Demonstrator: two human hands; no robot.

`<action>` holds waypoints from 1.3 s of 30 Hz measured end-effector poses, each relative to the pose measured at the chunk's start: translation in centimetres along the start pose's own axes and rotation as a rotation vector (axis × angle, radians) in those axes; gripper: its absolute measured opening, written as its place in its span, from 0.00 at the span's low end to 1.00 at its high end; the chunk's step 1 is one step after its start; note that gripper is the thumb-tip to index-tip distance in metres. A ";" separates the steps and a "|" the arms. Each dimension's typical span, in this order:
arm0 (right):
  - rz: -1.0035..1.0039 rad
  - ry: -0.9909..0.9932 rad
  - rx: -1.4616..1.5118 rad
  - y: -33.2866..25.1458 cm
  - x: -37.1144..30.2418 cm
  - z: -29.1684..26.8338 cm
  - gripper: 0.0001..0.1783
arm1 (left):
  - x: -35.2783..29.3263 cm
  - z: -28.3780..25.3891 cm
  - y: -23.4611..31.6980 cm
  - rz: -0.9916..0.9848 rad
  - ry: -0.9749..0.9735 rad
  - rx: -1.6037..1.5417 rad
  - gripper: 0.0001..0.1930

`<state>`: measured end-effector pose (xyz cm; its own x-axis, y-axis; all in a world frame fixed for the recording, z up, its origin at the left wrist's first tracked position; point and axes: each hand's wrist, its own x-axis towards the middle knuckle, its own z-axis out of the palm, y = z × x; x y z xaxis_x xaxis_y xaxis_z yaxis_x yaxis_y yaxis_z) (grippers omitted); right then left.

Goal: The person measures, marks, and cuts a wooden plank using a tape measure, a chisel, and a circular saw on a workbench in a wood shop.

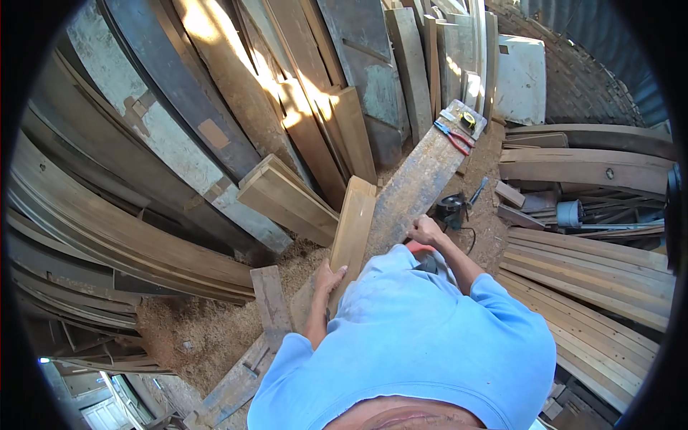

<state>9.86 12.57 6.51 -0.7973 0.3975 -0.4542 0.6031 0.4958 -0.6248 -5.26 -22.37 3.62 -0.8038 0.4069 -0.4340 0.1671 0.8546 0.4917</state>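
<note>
My left hand [330,277] is closed on the lower edge of a pale wooden board [352,226], which stands tilted beside a dusty bench plank [412,190]. My right hand [427,231] is curled into a fist over the near end of the plank. Whatever it grips is hidden. Just below that wrist an orange-red part [419,247] of some tool shows, mostly covered by my blue shirt. At the plank's far end lie red-and-blue pliers [455,137] and a yellow-and-black tape measure [468,120].
A black power tool [451,208] with a cord sits right of the plank, near a dark-handled tool [479,190]. Many boards [208,86] lean at the left and back. Stacked planks [588,287] lie at the right. Wood shavings [208,322] cover the ground.
</note>
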 end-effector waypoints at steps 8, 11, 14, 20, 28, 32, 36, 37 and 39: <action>-0.070 -0.123 0.243 -5.5 3.7 -3.7 0.25 | 0.8 -7.9 4.1 0.140 -0.048 -0.452 0.27; -0.151 -0.261 0.459 -10.7 3.8 -4.9 0.30 | -0.1 -12.4 7.3 0.270 0.079 -0.601 0.26; -0.450 -0.329 0.743 -15.4 3.5 -5.6 0.32 | -1.0 -16.2 10.9 0.404 0.180 -0.790 0.26; -0.708 -0.332 0.793 -24.7 0.6 -8.4 0.31 | -0.5 -17.4 13.9 0.525 0.154 -1.105 0.32; -0.634 -0.107 0.542 -24.7 0.6 -6.8 0.29 | -1.2 -21.4 17.8 0.686 0.467 -1.208 0.37; -0.767 -0.013 0.201 -27.1 -1.6 -7.8 0.27 | -2.3 -26.3 19.4 0.709 0.753 -1.077 0.53; -0.913 0.171 0.002 -28.1 -2.3 -6.3 0.24 | -4.6 -29.0 21.0 0.730 1.031 -0.724 0.66; -0.943 0.217 -0.012 -28.4 -2.5 -6.0 0.23 | -5.1 -29.2 21.2 0.726 1.090 -0.602 0.69; -0.951 0.207 -0.052 -29.1 -3.0 -5.7 0.23 | -5.8 -29.5 22.1 0.642 1.107 -0.425 0.70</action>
<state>-5.17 1.36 29.66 -0.9351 -0.0617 0.3490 -0.2864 0.7115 -0.6417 -13.75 -15.36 39.28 -0.7200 0.0496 0.6922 0.6580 0.3655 0.6583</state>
